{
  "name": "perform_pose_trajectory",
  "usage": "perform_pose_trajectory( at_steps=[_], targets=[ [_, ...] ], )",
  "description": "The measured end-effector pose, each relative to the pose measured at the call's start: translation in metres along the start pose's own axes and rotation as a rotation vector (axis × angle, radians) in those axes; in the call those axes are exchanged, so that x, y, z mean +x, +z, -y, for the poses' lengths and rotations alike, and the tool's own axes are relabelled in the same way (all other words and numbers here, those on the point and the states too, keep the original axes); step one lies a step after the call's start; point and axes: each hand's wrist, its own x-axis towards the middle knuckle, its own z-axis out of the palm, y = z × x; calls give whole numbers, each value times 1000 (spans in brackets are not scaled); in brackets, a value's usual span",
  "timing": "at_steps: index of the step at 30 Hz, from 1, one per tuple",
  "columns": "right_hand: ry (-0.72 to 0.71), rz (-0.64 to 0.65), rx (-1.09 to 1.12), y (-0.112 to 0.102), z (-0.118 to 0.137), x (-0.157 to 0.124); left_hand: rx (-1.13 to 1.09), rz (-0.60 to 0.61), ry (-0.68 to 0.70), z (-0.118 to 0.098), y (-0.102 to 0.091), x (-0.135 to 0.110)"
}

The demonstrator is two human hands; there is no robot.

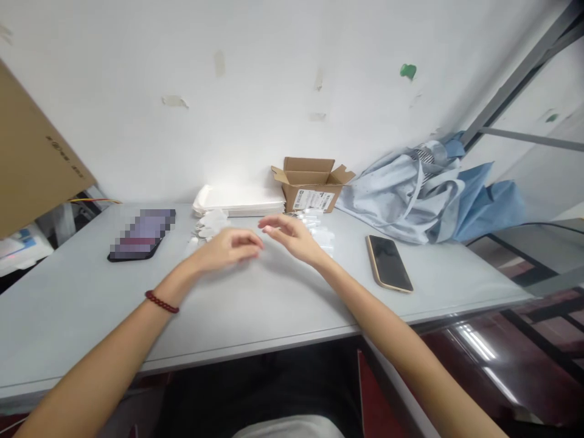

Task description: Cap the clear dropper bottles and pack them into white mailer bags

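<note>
My left hand [228, 246] hovers over the middle of the grey table [68, 304], fingers curled inward and pinched; whatever it holds is too small to name. A dark red bead bracelet [161, 302] circles that wrist. My right hand [292, 234] is just beside it, fingers spread and slightly bent, holding nothing. Behind both hands lie small clear plastic bags [210, 222] and a cluster of small clear pieces [314, 220]. The fingertips of the two hands nearly meet.
A small open cardboard box [310, 182] and a stack of white trays [241, 204] stand by the wall. One phone [389, 263] lies right, another device [142, 234] left. Blue cloth [429, 188] is heaped at right. A large carton [31, 158] looms left.
</note>
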Motion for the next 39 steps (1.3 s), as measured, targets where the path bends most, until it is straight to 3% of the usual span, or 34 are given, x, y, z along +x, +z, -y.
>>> perform_pose_trajectory(
  at_steps=[1, 2, 5, 11, 23, 29, 32, 39],
  targets=[
    [29, 94, 84, 5, 4, -3, -78, 144, 49, -5, 10, 0],
    [83, 191, 148, 10, 7, -5, -132, 211, 89, -9, 18, 0],
    [182, 317, 273, 17, 8, -9, -205, 284, 125, -10, 26, 0],
    [233, 251, 351, 17, 2, -8, -261, 282, 131, -4, 21, 2],
    [201, 318, 406, 9, 8, -7, -377, 300, 119, -1, 20, 2],
    [247, 340, 284, 15, 12, -10, -366, 373, 124, 1, 25, 3],
    [187, 265, 215, 15, 13, -10, -403, 339, 118, 2, 24, 3],
    [130, 229, 165, 19, 9, -10, -453, 303, 49, 4, 22, 3]
  ],
)
